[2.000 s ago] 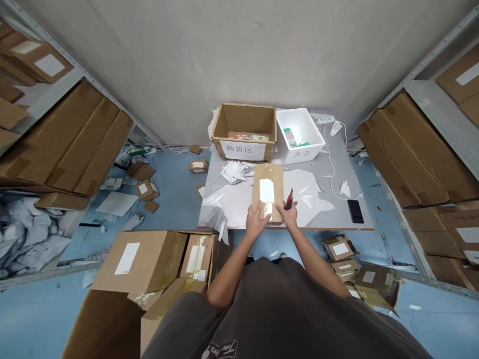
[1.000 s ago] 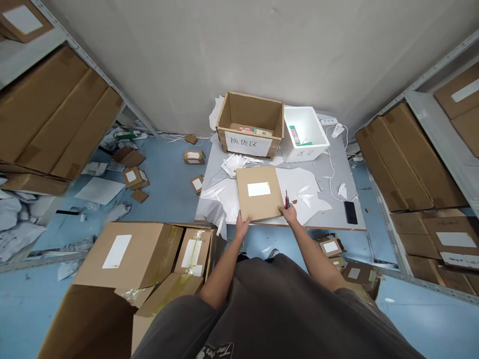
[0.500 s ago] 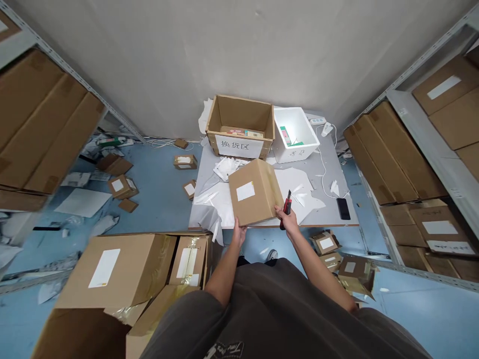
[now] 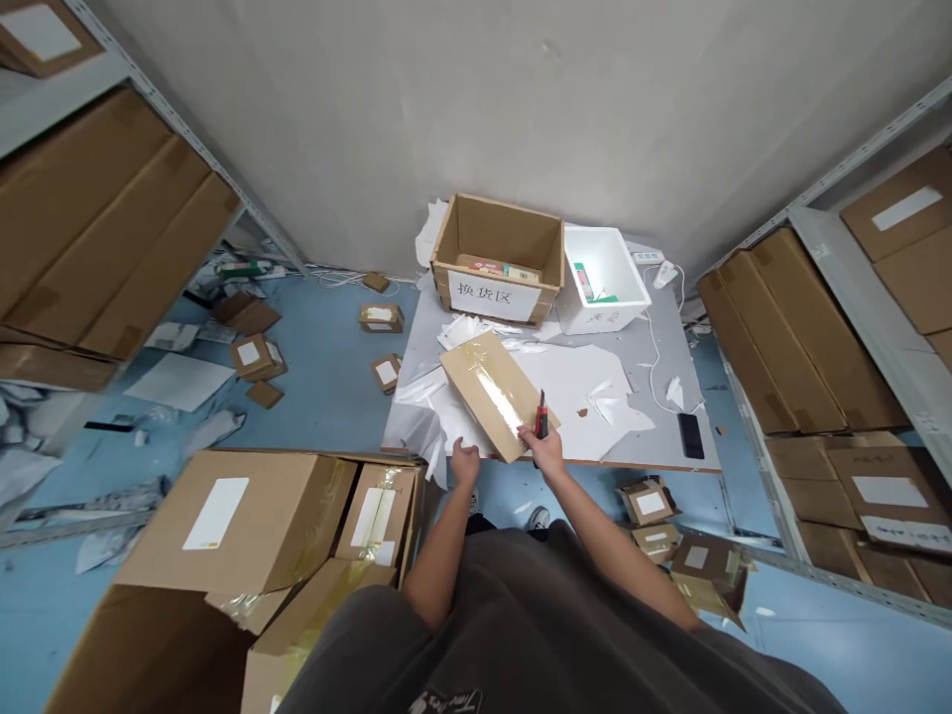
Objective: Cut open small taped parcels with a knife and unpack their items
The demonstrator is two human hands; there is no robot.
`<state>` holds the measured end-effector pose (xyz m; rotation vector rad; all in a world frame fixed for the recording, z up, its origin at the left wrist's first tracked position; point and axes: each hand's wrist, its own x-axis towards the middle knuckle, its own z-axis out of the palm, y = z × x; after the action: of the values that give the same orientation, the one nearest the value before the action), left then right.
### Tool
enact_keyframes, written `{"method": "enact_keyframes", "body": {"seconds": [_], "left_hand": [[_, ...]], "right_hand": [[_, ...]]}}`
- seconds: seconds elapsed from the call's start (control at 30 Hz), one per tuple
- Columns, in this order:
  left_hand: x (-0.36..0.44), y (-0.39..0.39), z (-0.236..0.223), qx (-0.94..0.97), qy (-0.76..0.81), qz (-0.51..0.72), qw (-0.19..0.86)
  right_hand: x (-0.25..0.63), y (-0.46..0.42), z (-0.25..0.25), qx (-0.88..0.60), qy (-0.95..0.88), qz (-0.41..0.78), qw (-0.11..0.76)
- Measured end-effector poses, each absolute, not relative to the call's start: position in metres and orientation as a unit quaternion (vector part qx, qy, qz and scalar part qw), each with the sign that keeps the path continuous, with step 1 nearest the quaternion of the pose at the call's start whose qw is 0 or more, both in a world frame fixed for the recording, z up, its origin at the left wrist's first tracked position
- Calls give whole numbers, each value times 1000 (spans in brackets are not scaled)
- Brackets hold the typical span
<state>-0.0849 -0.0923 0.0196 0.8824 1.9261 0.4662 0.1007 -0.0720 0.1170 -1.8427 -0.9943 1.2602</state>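
Observation:
A taped cardboard box [image 4: 487,387] lies tilted over the front part of the table, its strip of clear tape facing up. My right hand [image 4: 542,448] is closed round a red and black utility knife [image 4: 541,416], blade pointing away from me, and its fingers touch the box's near right corner. My left hand [image 4: 465,463] is just off the box's near left side, thumb apart from the fingers, holding nothing. Under the box are white paper sheets [image 4: 572,372] and crumpled scraps. A small brown fragment [image 4: 582,413] lies on the paper.
Behind stand an open cardboard box [image 4: 487,295] with a white label and a white foam box [image 4: 604,319]. A phone [image 4: 691,436] lies at the table's right. A large carton holding boxes [image 4: 245,516] stands at my left. Shelves of cartons [image 4: 803,332] flank both sides.
The box has been turned so its taped side faces up, and lowered toward the table. My left hand has come off it. The right hand, still with the knife, has shifted left.

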Motion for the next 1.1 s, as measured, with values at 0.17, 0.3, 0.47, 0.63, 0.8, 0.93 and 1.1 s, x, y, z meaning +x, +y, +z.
{"method": "enact_keyframes", "body": {"seconds": [0.17, 0.3, 0.47, 0.63, 0.8, 0.93, 1.1], "left_hand": [[-122, -25, 83, 500, 764, 279, 297], [-132, 42, 124, 640, 707, 194, 229], [-143, 74, 123, 679, 673, 59, 288], [-159, 77, 108, 690, 646, 56, 322], [-160, 79, 103, 684, 644, 81, 332], [-159, 77, 100, 682, 640, 102, 338], [-157, 74, 103, 682, 646, 91, 330]], "right_hand": [[107, -57, 125, -701, -401, 507, 301], [108, -44, 137, -680, -377, 560, 285], [99, 5, 164, -651, -436, 574, 237], [54, 81, 187, -625, -589, 503, 101], [14, 125, 190, -616, -736, 278, -40], [2, 134, 188, -610, -755, 214, -104], [0, 135, 195, -591, -772, 177, -151]]}}
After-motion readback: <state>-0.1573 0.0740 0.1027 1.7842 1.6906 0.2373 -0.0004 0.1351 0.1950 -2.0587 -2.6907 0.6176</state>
